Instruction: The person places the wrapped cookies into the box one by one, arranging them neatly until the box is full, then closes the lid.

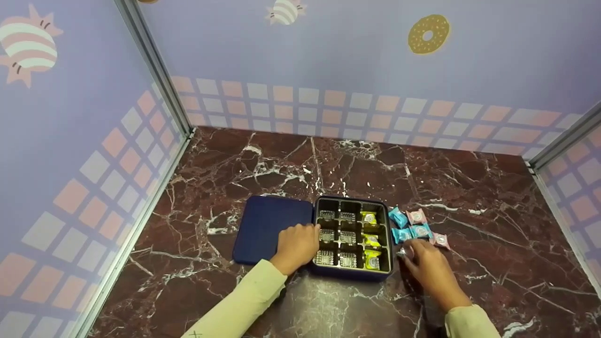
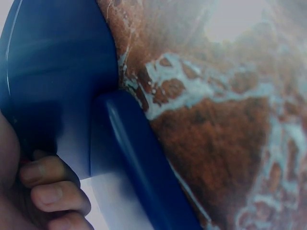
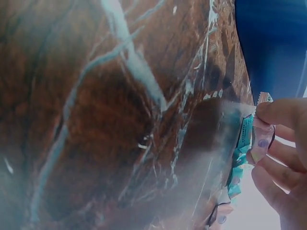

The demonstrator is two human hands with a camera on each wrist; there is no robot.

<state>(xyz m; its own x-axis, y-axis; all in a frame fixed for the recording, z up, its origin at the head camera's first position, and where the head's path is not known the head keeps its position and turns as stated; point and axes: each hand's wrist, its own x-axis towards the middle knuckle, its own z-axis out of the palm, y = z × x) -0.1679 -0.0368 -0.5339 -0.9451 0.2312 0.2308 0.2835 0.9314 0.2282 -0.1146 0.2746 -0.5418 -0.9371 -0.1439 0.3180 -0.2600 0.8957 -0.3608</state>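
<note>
A dark blue box (image 1: 352,271) stands open, its inside divided into several compartments. Three yellow-wrapped candies (image 1: 372,260) fill its right column; the other compartments show a ridged, shiny bottom. The flat blue lid (image 1: 267,230) lies against its left side. My left hand (image 1: 296,244) holds the box's left edge with curled fingers, partly over the lid. To the right of the box, my right hand (image 1: 427,264) pinches a pink-wrapped candy (image 3: 261,143) between thumb and fingers. Just beyond that hand lie three blue-wrapped candies (image 1: 398,217) and two pink ones (image 1: 416,216).
The table (image 1: 225,291) has a dark red marbled top with white veins. Purple panels (image 1: 347,56) with printed sweets and checks enclose it at the back, left and right, joined by metal posts (image 1: 155,61).
</note>
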